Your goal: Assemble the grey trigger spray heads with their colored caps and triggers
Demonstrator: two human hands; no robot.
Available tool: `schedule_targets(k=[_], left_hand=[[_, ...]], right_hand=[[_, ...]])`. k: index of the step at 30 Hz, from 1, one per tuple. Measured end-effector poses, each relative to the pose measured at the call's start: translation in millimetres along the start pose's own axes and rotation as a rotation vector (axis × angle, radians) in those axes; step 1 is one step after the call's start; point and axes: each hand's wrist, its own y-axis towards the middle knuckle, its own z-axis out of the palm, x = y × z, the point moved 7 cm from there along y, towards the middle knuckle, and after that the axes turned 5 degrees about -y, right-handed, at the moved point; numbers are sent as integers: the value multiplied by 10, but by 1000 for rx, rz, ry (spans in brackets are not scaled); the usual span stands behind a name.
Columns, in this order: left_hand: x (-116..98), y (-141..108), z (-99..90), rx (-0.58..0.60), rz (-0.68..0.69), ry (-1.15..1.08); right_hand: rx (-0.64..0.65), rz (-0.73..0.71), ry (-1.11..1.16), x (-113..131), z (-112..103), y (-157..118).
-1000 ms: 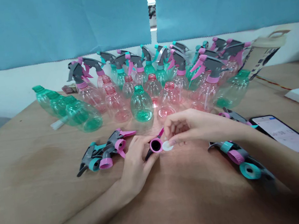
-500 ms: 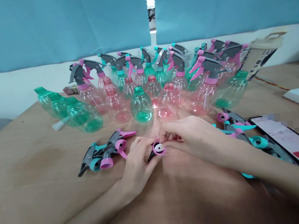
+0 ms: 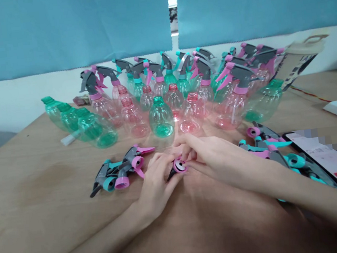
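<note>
A grey trigger spray head [image 3: 171, 174] with a pink collar [image 3: 179, 165] is gripped in my left hand [image 3: 157, 175], the collar's mouth facing up toward me. Inside that collar sits a white disc [image 3: 180, 165] with a dark hole in its middle. My right hand [image 3: 203, 151] closes its thumb and fingers on the collar's right side, the fingertips partly hidden. Left of my hands lies a small pile of spray heads [image 3: 120, 172] in grey with pink or teal parts. More loose spray heads [image 3: 276, 152] lie beyond my right forearm.
Behind my hands stand open bottles, among them a green bottle [image 3: 161, 117] and a pink bottle [image 3: 190, 116]. Several bottles with spray heads [image 3: 203, 73] fill the back. Green bottles [image 3: 95, 128] stand at left. A phone [image 3: 327, 161] and a cup [image 3: 300, 58] are at right.
The view has shifted slightly, so things appear a little to the right. The white disc now looks flatter and more centred in the pink collar. Both hands keep their hold.
</note>
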Motion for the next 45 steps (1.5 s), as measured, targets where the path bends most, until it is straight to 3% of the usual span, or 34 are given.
schedule_targets(k=[13, 26, 32, 45], left_hand=[[-111, -7, 10, 21, 121, 23], [-67, 1, 0, -5, 93, -19], [-66, 0, -10, -29, 99, -38], [-55, 12, -9, -19, 83, -36]], right_hand=[[0, -27, -69, 36, 26, -33], [-11, -18, -131, 50, 116, -36], [5, 31, -150, 8, 60, -24], [-45, -54, -137, 68, 149, -29]])
